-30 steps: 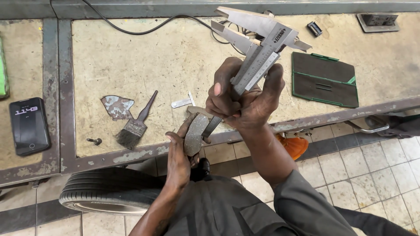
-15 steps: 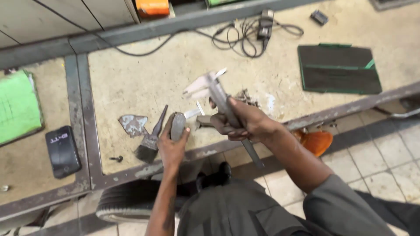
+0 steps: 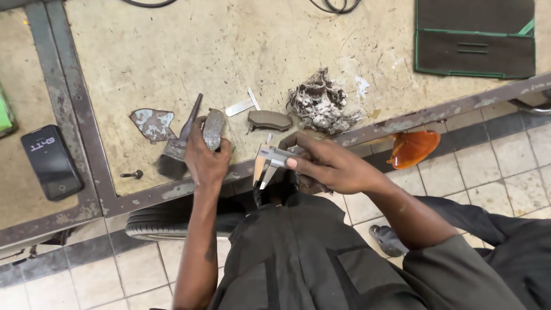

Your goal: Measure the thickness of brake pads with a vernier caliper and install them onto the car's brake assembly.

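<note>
My left hand point(image 3: 204, 161) grips a worn grey brake pad point(image 3: 213, 128), holding it upright at the bench's front edge. My right hand point(image 3: 333, 165) is closed around a steel vernier caliper point(image 3: 268, 161), whose jaws point down and left toward my lap. A second brake pad point(image 3: 270, 119) lies flat on the bench just beyond the caliper. A dirty paintbrush point(image 3: 179, 143) lies beside my left hand, its bristles toward the edge.
A wad of dirty rag point(image 3: 322, 104) sits right of the pads. A black phone point(image 3: 50, 162), a small bolt point(image 3: 132, 173), a torn gasket scrap point(image 3: 152, 124), a metal strip point(image 3: 241, 107) and a dark green-edged case point(image 3: 474, 35) lie on the bench. An orange lens point(image 3: 412, 148) and a tyre point(image 3: 172, 221) are below.
My right hand has lowered the caliper from raised above the bench down to the front edge. My left hand keeps the brake pad. The view has moved closer.
</note>
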